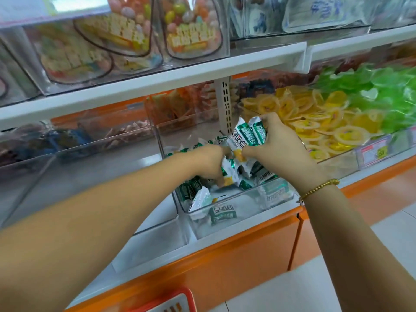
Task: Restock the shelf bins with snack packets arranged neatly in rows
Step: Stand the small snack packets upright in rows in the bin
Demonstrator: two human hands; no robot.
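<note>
A clear plastic bin on the lower shelf holds several green-and-white snack packets, lying loose and unevenly. My right hand grips a bunch of these packets upright above the bin's middle. My left hand reaches into the bin from the left, its fingers curled round packets just below the bunch. A gold bracelet is on my right wrist.
A bin of yellow round sweets and green ones stands to the right. Clear bins with other snacks lie to the left. A white upper shelf with candy jars overhangs. The orange shelf front runs below.
</note>
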